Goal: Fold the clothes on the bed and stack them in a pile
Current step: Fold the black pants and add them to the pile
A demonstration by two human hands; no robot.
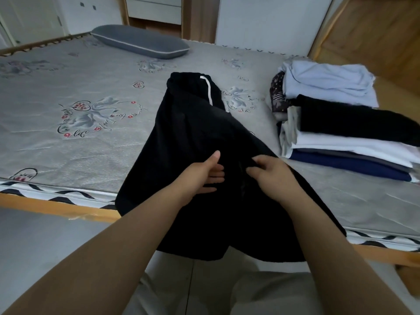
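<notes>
A black garment [193, 133] with a white stripe near its far end lies across the grey patterned bed [68, 144], and its near part hangs over the bed's front edge. My left hand [204, 176] lies on the cloth with straight fingers and the thumb raised. Just to its right, my right hand [270, 173] pinches a fold of the black cloth with curled fingers. At the right of the bed stands a pile of folded clothes [345, 144] in black, white, grey and navy, with a pale blue folded piece [327, 83] behind it.
A grey pillow [141, 44] lies at the bed's far side. The bed's wooden frame [56, 208] runs along the front. Behind are white cupboards and a wooden wall panel [375, 32] at the far right. The grey floor [45, 242] shows at the lower left.
</notes>
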